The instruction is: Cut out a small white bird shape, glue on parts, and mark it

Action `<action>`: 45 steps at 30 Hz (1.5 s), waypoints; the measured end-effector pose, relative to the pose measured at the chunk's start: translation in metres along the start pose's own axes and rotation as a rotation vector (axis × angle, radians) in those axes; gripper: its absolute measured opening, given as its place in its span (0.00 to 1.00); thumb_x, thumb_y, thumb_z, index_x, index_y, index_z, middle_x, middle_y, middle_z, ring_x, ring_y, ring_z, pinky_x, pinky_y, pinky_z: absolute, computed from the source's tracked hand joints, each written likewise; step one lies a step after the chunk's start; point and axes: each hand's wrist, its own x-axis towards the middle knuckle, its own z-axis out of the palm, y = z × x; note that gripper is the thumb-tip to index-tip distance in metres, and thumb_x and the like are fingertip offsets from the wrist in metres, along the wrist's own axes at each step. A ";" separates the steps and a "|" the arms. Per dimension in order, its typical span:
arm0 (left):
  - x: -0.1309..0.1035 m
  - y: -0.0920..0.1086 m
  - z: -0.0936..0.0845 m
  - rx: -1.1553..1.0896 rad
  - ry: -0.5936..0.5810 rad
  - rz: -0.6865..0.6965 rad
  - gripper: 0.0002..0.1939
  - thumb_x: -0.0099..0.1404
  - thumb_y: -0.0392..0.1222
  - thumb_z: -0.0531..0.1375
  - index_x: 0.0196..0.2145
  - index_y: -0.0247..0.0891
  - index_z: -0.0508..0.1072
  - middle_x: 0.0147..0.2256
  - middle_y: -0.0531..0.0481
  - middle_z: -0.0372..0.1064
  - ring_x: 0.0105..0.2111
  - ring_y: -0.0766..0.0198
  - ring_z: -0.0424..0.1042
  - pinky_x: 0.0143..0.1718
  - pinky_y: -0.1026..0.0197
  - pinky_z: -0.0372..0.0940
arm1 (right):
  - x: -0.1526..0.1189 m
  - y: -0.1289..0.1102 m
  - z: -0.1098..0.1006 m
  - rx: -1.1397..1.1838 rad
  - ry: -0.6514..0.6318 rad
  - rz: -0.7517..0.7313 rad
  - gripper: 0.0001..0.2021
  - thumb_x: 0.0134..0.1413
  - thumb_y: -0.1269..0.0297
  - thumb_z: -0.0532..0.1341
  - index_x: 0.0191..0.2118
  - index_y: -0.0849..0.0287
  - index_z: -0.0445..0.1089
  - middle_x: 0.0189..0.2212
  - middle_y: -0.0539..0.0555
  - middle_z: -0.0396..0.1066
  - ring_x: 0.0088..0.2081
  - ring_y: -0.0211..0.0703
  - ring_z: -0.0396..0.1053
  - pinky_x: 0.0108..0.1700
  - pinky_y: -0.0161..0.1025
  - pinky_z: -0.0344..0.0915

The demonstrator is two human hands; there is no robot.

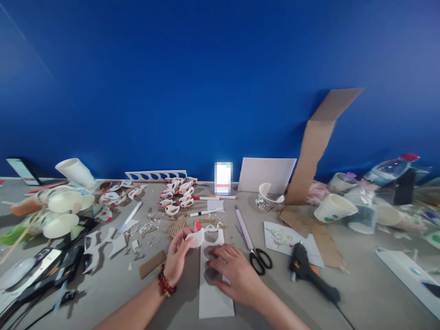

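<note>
Between its thumb and fingers, my left hand (178, 256) pinches a small white bird-shaped cutout (195, 239) with a red patch on top. My right hand (237, 275) lies palm down with fingers apart over a long white board strip (216, 308). This strip has rounded openings cut through it, and its far end lies beside the bird cutout. Part of the strip is hidden under my right fingers. Beyond my hands sits a cluster of similar white birds (172, 209) with red marks. Right of the strip lie black-handled scissors (261, 262).
A black glue gun (312, 272) lies at right, near a drawing (275, 233) on paper. Cardboard (302, 160) leans on the blue wall beside a white board (266, 172). Markers (206, 212), paper scraps (135, 247) and white cups (335, 208) are spread about.
</note>
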 end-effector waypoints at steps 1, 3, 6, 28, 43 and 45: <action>-0.001 0.001 0.001 0.002 -0.013 0.015 0.12 0.60 0.48 0.63 0.36 0.37 0.70 0.36 0.51 0.69 0.34 0.64 0.68 0.34 0.64 0.65 | 0.001 0.001 0.002 -0.015 -0.008 0.003 0.15 0.51 0.69 0.62 0.46 0.51 0.71 0.49 0.53 0.70 0.50 0.48 0.64 0.55 0.44 0.57; -0.003 0.005 0.004 0.023 -0.063 0.028 0.12 0.62 0.48 0.61 0.36 0.37 0.69 0.32 0.52 0.69 0.31 0.65 0.68 0.33 0.65 0.64 | 0.003 0.006 0.005 -0.044 0.011 0.028 0.15 0.52 0.75 0.58 0.45 0.53 0.71 0.46 0.53 0.71 0.49 0.47 0.64 0.55 0.44 0.57; -0.006 0.013 0.010 0.075 -0.159 0.014 0.12 0.64 0.48 0.59 0.34 0.37 0.66 0.24 0.54 0.69 0.25 0.67 0.68 0.29 0.66 0.61 | 0.002 0.019 0.001 -0.085 0.099 0.044 0.17 0.54 0.77 0.54 0.46 0.54 0.71 0.50 0.54 0.70 0.52 0.48 0.63 0.57 0.46 0.57; -0.010 0.017 0.016 0.106 -0.251 0.120 0.09 0.62 0.42 0.61 0.31 0.37 0.63 0.35 0.48 0.68 0.28 0.68 0.69 0.32 0.64 0.64 | -0.035 0.051 -0.053 -0.463 -0.023 0.607 0.05 0.50 0.65 0.62 0.34 0.56 0.66 0.33 0.53 0.73 0.35 0.47 0.72 0.29 0.35 0.54; -0.008 0.023 0.013 0.165 -0.320 0.232 0.05 0.65 0.38 0.59 0.34 0.38 0.64 0.36 0.46 0.68 0.34 0.64 0.68 0.34 0.63 0.63 | -0.044 0.066 -0.076 0.024 -0.004 0.667 0.04 0.47 0.61 0.60 0.28 0.55 0.68 0.24 0.49 0.73 0.28 0.43 0.69 0.28 0.35 0.56; -0.008 0.025 0.013 0.197 -0.325 0.272 0.05 0.65 0.38 0.59 0.34 0.37 0.64 0.35 0.46 0.69 0.34 0.63 0.68 0.34 0.63 0.63 | -0.043 0.068 -0.075 0.311 0.055 0.603 0.06 0.49 0.60 0.59 0.31 0.55 0.66 0.24 0.49 0.72 0.26 0.42 0.68 0.29 0.35 0.59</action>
